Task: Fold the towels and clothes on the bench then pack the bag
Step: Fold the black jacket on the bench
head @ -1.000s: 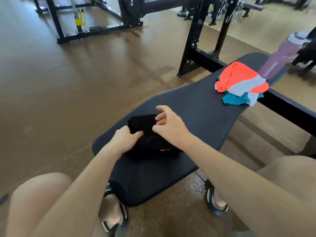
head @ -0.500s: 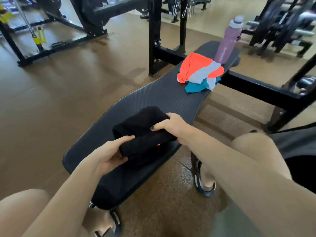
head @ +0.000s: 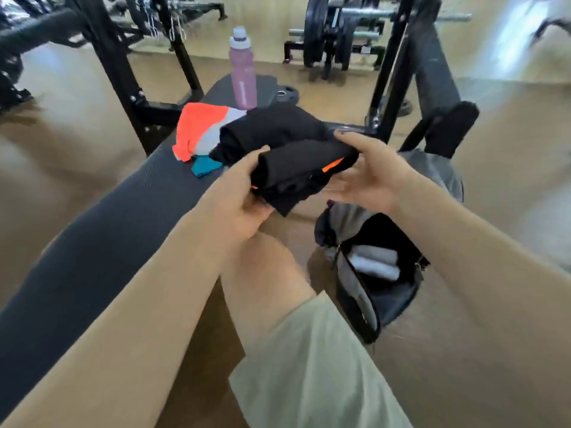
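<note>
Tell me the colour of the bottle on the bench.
Pale purple bottle with a white cap; the head view shows it.

Matt black cloth bundle (head: 287, 156); ribbed matt bench pad (head: 102, 242); bottle (head: 243, 77) probably plastic.

A gym with a smooth tan-brown floor (head: 77, 125) that shines softly. Black steel rack uprights (head: 117, 72) rise on the left and right. Farther back, a rack of black weight plates (head: 327, 35) holds silver bars. Pale light (head: 513, 29) washes the far right corner.
</note>
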